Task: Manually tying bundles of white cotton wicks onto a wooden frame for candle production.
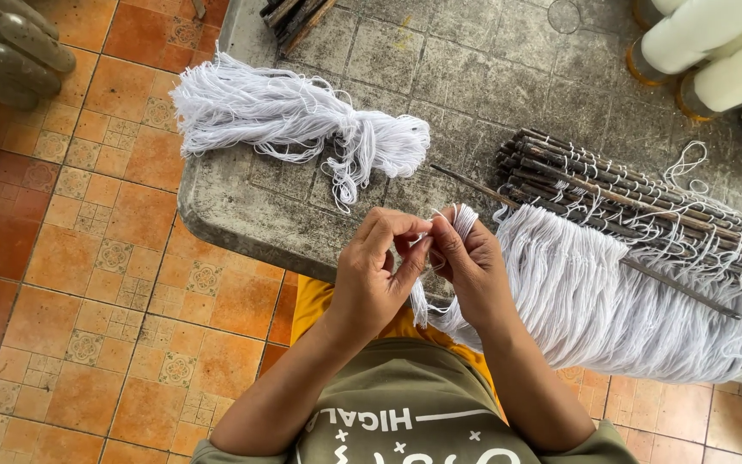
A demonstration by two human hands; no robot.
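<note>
Head view, looking straight down at a person's two bare hands working over the edge of a worn grey concrete tabletop point(474, 77).

The left hand point(375, 271) and the right hand point(470, 262) meet just above the near edge of the tabletop, fingertips touching. Both are pinched closed on a small bunch of white threads point(461, 219): the left hand's grip is narrow, thumb and forefinger pressed on the strands, and the right hand's fingers are curled around the same bunch, whose looped top sticks up above the right hand's fingers.

Just to the right of the hands, a wide fringe of white yarn point(594, 292) hangs off the tabletop's near edge. It is tied to a bundle of thin dark sticks point(629, 193) lying at a slant on the tabletop. One separate thin stick point(474, 185) lies across in front of the bundle, passing just behind the hands.

Further back and to the left, a loose hank of white yarn point(285, 116) lies on the tabletop, well apart from the hands. White yarn cones point(706, 43) rest at the top right corner.

Below the tabletop is an orange tiled floor point(88, 283). The person wears an olive shirt point(405, 412).
</note>
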